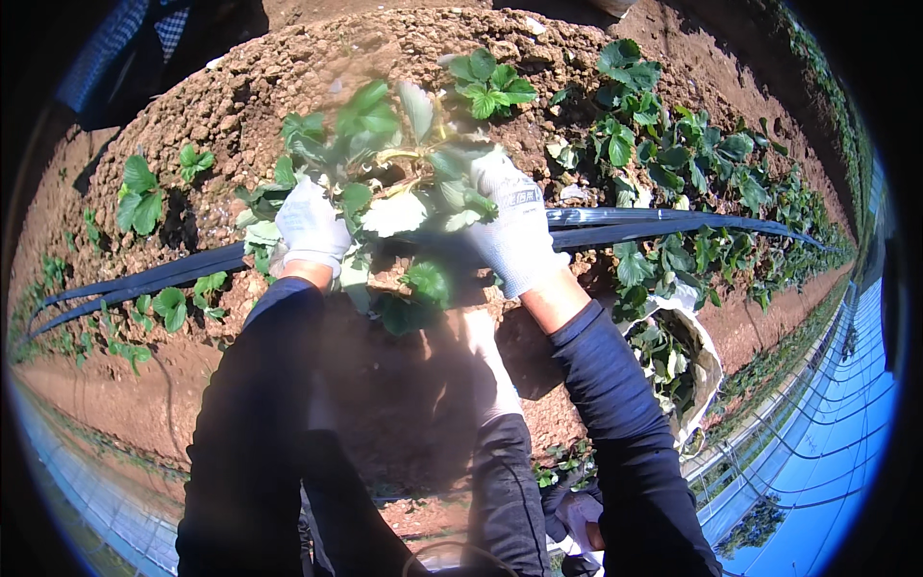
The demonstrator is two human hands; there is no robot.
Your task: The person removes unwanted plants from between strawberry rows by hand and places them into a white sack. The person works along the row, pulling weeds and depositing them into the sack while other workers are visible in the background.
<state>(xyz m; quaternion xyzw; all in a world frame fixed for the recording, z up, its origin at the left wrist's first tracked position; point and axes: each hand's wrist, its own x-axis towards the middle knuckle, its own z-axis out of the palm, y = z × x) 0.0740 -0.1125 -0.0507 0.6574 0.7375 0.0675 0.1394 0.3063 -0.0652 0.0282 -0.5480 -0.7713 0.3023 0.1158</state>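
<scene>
My left hand [310, 225], in a white knitted work glove, is closed among strawberry leaves [263, 234] left of the middle. Leaves stick out on both sides of its fist. My right hand [513, 220], in a matching glove with print on its back, is closed at the right side of a leafy strawberry plant [393, 155]. Leaves press against its fingers, which are partly hidden. Pale leaf undersides [395, 214] show between the hands, and the view is hazy there. Below them a small green strawberry plant [425, 285] stands in the soil.
Black drip hoses [634, 227] run across the raised soil bed [288, 79], passing behind the hands. Strawberry plants [692, 155] grow densely at right. A white sack [710, 360] full of leaves stands beside my right forearm. Checked cloth [115, 50] of another person shows at upper left.
</scene>
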